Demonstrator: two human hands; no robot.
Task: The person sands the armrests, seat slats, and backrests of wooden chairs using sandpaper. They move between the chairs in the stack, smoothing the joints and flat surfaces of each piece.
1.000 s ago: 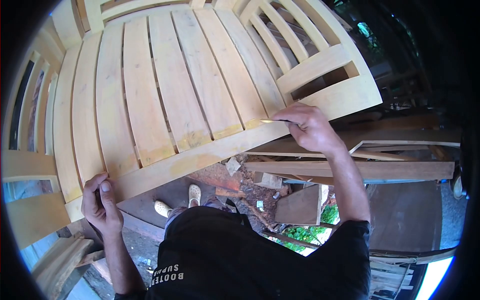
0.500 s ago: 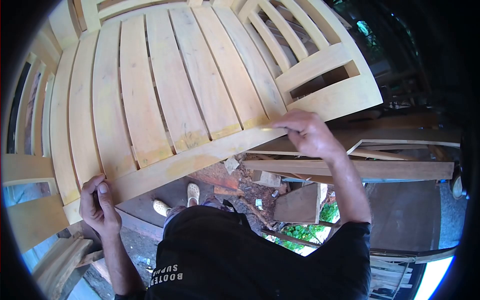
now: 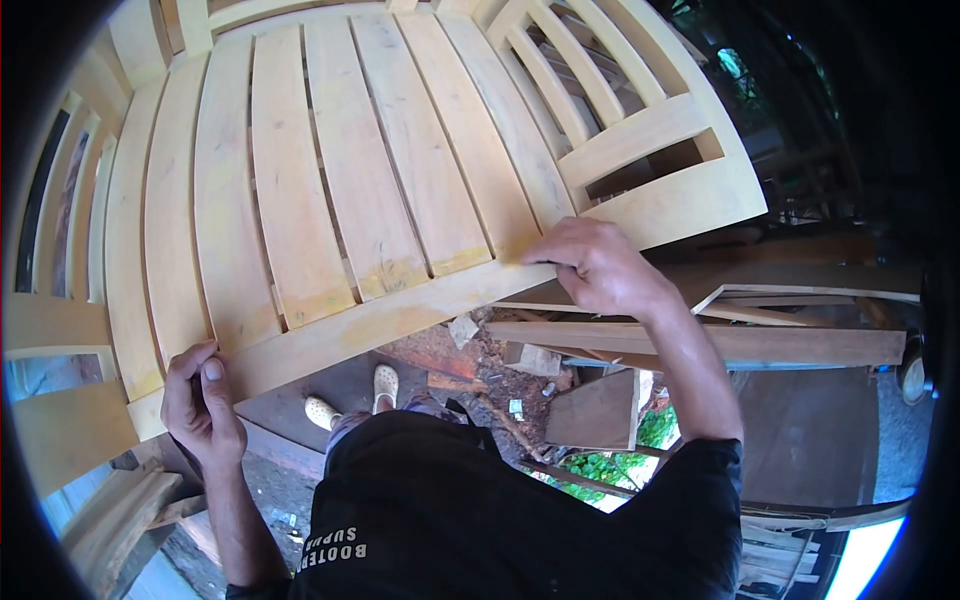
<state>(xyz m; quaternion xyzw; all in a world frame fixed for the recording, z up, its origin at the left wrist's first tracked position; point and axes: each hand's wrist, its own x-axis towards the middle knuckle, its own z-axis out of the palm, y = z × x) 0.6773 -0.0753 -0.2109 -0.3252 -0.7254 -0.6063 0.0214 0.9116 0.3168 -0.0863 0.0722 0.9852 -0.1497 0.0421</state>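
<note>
A pale wooden slatted bench (image 3: 325,190) fills the upper view, its front rail (image 3: 400,320) running slantwise between my hands. My left hand (image 3: 203,405) is curled at the left part of this rail, thumb raised, index fingertip against a slat end. Whatever its fingers may hold is hidden. Toward the right end, my right hand (image 3: 595,262) has its fingers bent and pressed together, with the tips on the seat where a slat meets the rail. Anything pinched in them is too small to make out. Yellowish filler-like patches (image 3: 395,275) mark the slat ends along the rail.
Below the bench's right side lie wooden boards (image 3: 800,343) and a brown panel (image 3: 595,408). Scrap wood and litter cover the ground near my light clogs (image 3: 386,380). Stacked timber pieces (image 3: 120,520) stand at lower left. The bench's slatted armrest (image 3: 640,130) rises at right.
My right hand has shifted slightly, its fingertips still at the same slat end. My left hand has barely moved. The view has tilted a little, moving the bench slightly rightward.
</note>
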